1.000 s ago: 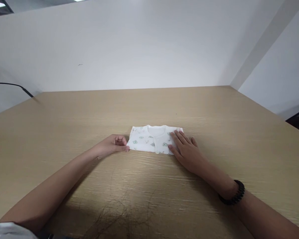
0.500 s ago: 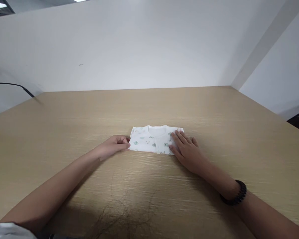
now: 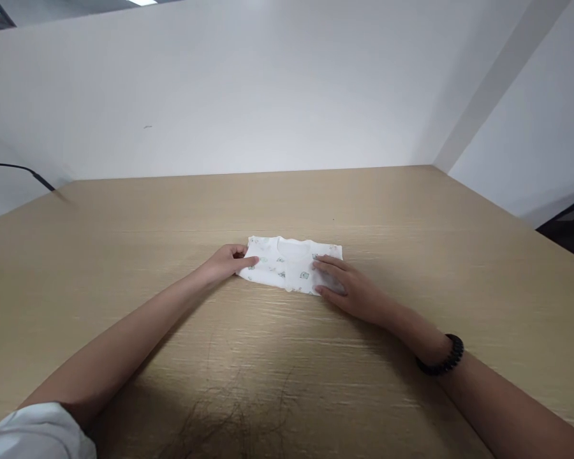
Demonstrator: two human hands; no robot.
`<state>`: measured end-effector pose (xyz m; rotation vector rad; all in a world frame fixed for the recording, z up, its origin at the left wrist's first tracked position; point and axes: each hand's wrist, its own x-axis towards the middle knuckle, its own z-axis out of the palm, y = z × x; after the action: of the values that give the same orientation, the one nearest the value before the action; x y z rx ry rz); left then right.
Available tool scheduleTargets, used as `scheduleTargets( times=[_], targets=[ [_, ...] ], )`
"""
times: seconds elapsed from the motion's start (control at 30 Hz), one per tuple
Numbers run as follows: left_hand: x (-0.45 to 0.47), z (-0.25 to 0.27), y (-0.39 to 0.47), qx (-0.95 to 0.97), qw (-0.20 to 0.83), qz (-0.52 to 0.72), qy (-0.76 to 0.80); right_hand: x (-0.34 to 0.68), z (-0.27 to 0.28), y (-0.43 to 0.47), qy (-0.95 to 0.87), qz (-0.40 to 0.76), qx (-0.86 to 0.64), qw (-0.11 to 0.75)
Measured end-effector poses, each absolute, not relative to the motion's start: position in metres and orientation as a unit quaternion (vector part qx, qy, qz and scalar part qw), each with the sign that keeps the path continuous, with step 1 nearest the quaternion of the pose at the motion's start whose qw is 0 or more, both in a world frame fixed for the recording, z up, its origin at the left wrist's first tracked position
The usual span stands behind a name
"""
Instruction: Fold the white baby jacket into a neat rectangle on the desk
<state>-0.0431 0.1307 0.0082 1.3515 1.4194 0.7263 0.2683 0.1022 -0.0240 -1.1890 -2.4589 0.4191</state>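
1 folded, printed white garment (image 3: 291,268) lies centrally on the table (image 3: 287,204), left end pinched by the left hand (image 3: 227,262), right end beneath the open right hand (image 3: 356,292), apparently mid-folding, the next move seemingly calling for a controlled left-side turn.

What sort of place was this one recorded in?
Probably an office-like indoor workstation: a wood-grain tabletop, white panels at its back and sides, and what looks like a ceiling light beyond.

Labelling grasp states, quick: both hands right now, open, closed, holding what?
Left hand: closed, pinching the left end of the folded white garment.
Right hand: open, laid on the garment's right end.
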Motion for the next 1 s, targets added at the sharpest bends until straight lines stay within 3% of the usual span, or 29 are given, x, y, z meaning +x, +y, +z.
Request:
scheduleTargets(
  times=[0.2,0.4,0.8,1.0],
  targets=[
    [-0.044,0.007,0.118,0.442,0.615,0.388,0.525,0.278,-0.024,0.108,-0.872,0.179,-0.405,0.211],
    [-0.043,0.0,0.118,0.42,0.606,0.432,0.519,0.279,-0.025,0.108,-0.869,0.197,-0.388,0.235],
    [-0.051,0.002,0.118,0.437,0.636,0.401,0.493,0.283,-0.026,0.11,-0.872,0.226,-0.36,0.243],
    [-0.053,0.003,0.117,0.466,0.585,0.404,0.526,0.282,-0.021,0.107,-0.87,0.234,-0.365,0.233]
  ],
)
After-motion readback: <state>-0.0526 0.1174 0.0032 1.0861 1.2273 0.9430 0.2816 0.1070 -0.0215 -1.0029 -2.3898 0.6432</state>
